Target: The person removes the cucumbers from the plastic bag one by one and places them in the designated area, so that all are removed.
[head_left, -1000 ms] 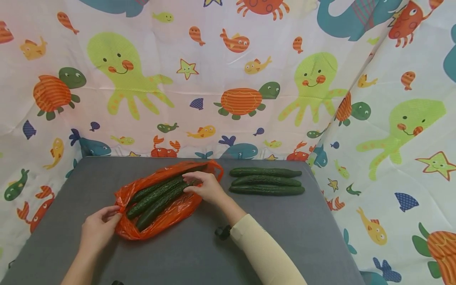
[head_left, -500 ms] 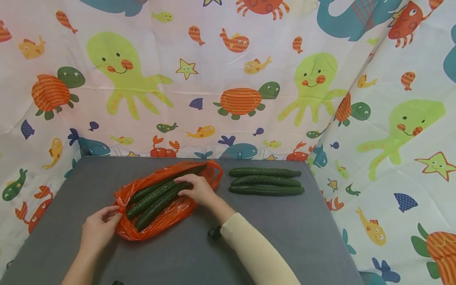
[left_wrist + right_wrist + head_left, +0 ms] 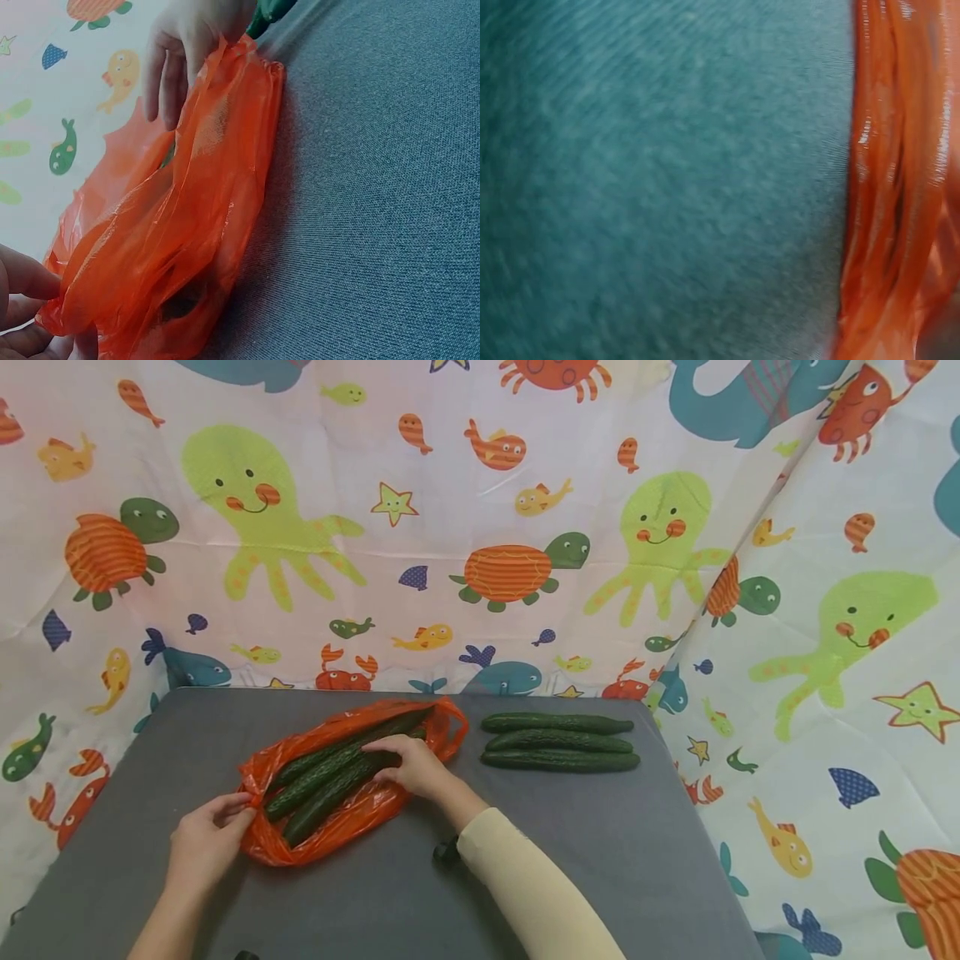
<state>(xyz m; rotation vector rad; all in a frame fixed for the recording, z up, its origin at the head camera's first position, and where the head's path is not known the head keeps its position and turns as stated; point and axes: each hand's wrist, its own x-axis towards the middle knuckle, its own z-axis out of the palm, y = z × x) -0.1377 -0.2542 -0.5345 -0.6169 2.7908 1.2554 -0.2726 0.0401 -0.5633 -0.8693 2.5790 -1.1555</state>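
An orange plastic bag (image 3: 390, 806) lies open on the table with several dark green cucumbers inside. My left hand (image 3: 206, 839) pinches the bag's left edge between thumb and fingers; the left wrist view shows these fingers (image 3: 30, 274) at the crumpled plastic. Reaching over the bag's near side, my right hand (image 3: 415, 767) has its thumb and fingers around the right part of the nearest cucumber (image 3: 322, 810). That hand covers part of this cucumber. Beside it in the bag lies a middle cucumber (image 3: 315, 781), with another farther back.
Right of the bag, three cucumbers lie in parallel on the grey table (image 3: 600, 843): a far one (image 3: 555, 722), a middle one (image 3: 558, 741) and a near one (image 3: 558, 761). A curtain (image 3: 420, 543) printed with sea animals hangs behind and at the sides.
My right hand has moved left and slightly down along the nearest cucumber, its thumb and fingers settling around it. The left hand has kept its hold on the bag's edge.
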